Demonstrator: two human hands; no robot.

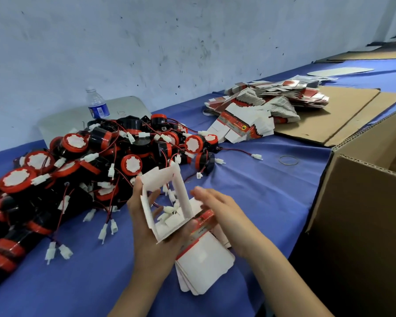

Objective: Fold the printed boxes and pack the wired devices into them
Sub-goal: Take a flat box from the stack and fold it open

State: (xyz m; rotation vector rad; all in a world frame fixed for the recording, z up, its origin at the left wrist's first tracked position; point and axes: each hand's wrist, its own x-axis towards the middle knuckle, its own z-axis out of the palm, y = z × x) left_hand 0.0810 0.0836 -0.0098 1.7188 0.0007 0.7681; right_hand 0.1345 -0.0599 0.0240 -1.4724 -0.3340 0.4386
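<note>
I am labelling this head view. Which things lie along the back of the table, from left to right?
Water bottle → pile of wired devices → heap of flat printed boxes → brown cardboard sheets.

1. Even, cool indoor light, fairly bright; no hard shadows or glare on the wall.
2. Soft shadow under the hands on the blue table.
3. Wide-angle warp: the table's far edge bends and the carton at right stretches.
4. Devices at the left edge are smeared and dark.
5. Right hand slightly motion-blurred; box whites nearly blown out.
6. Overall soft, compressed detail; far flat boxes mushy.
</note>
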